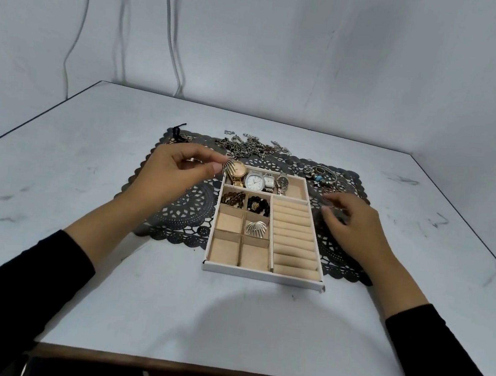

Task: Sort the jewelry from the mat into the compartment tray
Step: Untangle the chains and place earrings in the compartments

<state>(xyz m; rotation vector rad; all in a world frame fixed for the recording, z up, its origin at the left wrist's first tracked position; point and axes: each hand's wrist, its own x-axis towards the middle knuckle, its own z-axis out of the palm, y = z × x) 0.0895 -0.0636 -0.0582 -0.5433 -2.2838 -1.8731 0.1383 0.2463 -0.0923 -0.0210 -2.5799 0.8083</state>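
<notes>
Head cam: tray [262, 275] has watches [255, 181], beads [233, 198], shell clip [255, 228].

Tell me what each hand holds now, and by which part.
The left hand pinches a silver fan-shaped earring by its left edge, between thumb and forefinger. The right hand appears to hold nothing.

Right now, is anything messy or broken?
The heap of silver-grey metal chains is tangled and spills off the far edge of the black lace mat onto the white table. The near right corner of the white cardboard tray also looks bent open.
</notes>
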